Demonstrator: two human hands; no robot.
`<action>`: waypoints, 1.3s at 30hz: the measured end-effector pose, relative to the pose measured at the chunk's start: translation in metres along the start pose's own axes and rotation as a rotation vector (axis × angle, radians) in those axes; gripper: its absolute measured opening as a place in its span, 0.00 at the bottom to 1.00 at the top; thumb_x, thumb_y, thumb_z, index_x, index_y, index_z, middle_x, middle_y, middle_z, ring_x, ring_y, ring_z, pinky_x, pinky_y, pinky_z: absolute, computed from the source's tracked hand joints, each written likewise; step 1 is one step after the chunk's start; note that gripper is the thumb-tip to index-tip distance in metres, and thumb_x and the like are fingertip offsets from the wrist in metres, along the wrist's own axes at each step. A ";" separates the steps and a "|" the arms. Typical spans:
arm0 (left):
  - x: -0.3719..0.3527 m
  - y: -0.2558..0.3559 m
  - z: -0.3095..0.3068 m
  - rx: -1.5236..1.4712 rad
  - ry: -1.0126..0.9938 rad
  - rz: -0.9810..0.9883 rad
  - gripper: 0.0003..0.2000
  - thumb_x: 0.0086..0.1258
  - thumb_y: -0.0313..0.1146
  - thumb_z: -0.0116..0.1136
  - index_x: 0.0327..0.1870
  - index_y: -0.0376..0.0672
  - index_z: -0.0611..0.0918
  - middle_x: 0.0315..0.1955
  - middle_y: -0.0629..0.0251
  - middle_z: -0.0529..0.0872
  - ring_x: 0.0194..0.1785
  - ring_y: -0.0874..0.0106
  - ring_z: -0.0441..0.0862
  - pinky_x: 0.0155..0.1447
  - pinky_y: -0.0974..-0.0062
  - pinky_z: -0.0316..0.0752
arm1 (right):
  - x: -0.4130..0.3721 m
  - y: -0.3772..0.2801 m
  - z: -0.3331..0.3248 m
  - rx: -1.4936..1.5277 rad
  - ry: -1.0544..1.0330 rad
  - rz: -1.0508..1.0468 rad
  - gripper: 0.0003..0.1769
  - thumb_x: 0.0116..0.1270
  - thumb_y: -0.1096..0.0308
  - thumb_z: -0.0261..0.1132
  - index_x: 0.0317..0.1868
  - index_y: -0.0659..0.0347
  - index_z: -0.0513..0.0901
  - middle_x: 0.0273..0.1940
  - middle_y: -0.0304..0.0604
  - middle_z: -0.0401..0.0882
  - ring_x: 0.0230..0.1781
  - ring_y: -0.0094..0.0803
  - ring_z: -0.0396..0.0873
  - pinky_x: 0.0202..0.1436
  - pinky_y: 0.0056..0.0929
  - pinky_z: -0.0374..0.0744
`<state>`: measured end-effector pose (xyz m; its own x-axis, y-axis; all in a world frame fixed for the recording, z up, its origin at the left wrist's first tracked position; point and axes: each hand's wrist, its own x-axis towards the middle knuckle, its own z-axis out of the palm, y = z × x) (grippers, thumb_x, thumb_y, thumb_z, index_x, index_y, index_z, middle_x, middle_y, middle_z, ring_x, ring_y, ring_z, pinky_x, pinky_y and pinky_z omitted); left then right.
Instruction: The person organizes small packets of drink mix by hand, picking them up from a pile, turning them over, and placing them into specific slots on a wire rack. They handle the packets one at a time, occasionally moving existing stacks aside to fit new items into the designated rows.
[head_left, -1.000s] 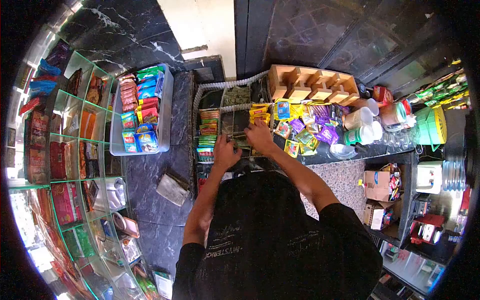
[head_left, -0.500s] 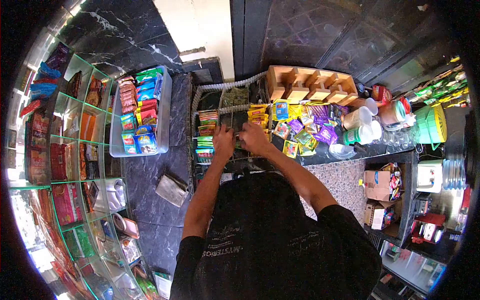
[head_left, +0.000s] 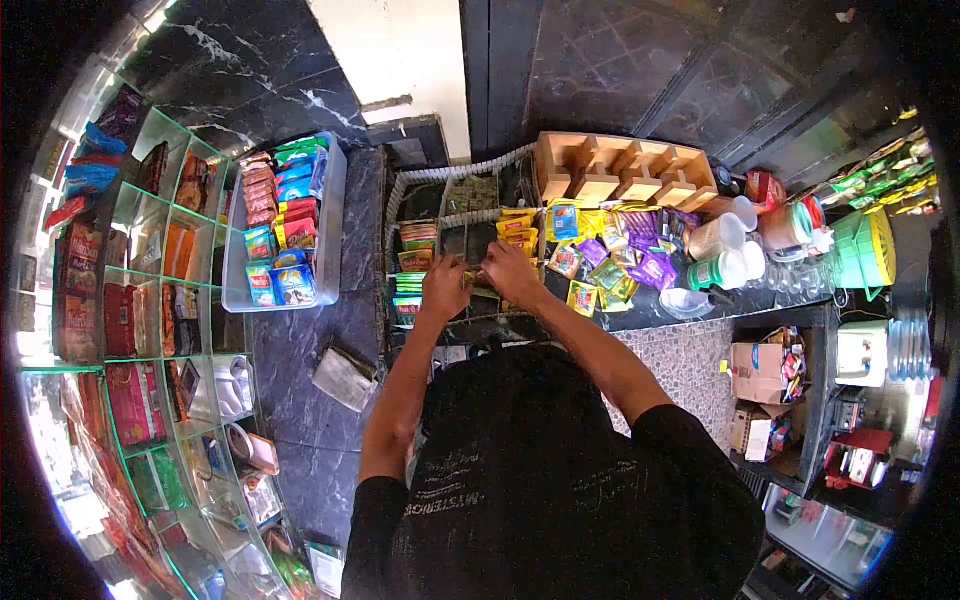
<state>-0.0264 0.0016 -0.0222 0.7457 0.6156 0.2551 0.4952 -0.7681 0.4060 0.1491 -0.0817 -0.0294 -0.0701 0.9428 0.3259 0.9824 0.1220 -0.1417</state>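
My left hand (head_left: 446,289) and my right hand (head_left: 510,274) are close together over a black divided tray (head_left: 455,240). Both have curled fingers meeting around something small between them, too little of it showing to name. Beside my left hand, a row of orange and green sachets (head_left: 416,244) stands in one compartment, with white-and-green sachets (head_left: 408,284) nearer me. Yellow sachets (head_left: 515,226) fill the compartment just beyond my right hand. Loose yellow sachets (head_left: 582,297) and purple sachets (head_left: 655,268) lie spread to the right of the tray.
A clear plastic bin (head_left: 232,285) of colourful packets sits at the left on dark marble. A wooden compartment box (head_left: 560,180) is behind the sachets. Plastic jars (head_left: 715,238) line the right side, near a green basket (head_left: 862,250). Glass shelves (head_left: 150,275) hold packets at far left.
Both hands have shifted slightly, with the left one a little lower and further left. Their fingers stay curled close together over the tray.
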 end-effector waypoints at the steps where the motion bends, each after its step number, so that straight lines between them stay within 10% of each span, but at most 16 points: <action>1: 0.001 0.002 -0.002 0.001 0.002 -0.001 0.15 0.56 0.31 0.69 0.45 0.40 0.87 0.45 0.50 0.81 0.55 0.50 0.79 0.58 0.55 0.79 | 0.000 0.001 0.004 0.000 0.001 -0.002 0.09 0.55 0.65 0.69 0.34 0.59 0.87 0.42 0.47 0.76 0.53 0.45 0.75 0.54 0.44 0.77; 15: 0.012 0.006 0.013 0.308 -0.204 -0.036 0.05 0.58 0.29 0.68 0.32 0.39 0.88 0.45 0.56 0.83 0.56 0.55 0.78 0.56 0.60 0.79 | 0.011 -0.006 0.005 -0.100 -0.178 0.030 0.06 0.54 0.67 0.66 0.25 0.58 0.88 0.49 0.46 0.77 0.58 0.44 0.70 0.59 0.44 0.70; 33: 0.000 0.017 0.015 0.254 -0.068 -0.115 0.13 0.54 0.30 0.68 0.41 0.38 0.88 0.56 0.44 0.76 0.62 0.50 0.73 0.63 0.54 0.73 | 0.004 -0.010 0.004 -0.162 -0.167 0.077 0.08 0.51 0.66 0.67 0.28 0.59 0.90 0.53 0.50 0.79 0.59 0.47 0.71 0.61 0.48 0.68; 39: 0.000 0.043 -0.034 0.120 -0.329 -0.154 0.16 0.51 0.33 0.71 0.42 0.39 0.89 0.56 0.46 0.75 0.65 0.50 0.71 0.63 0.54 0.74 | 0.009 -0.008 -0.012 -0.024 -0.116 0.090 0.13 0.51 0.63 0.69 0.37 0.57 0.90 0.49 0.50 0.80 0.61 0.49 0.71 0.59 0.49 0.72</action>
<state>-0.0206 -0.0257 0.0248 0.7522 0.6507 -0.1039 0.6466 -0.6985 0.3067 0.1429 -0.0781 -0.0141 -0.0001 0.9792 0.2027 0.9893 0.0296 -0.1426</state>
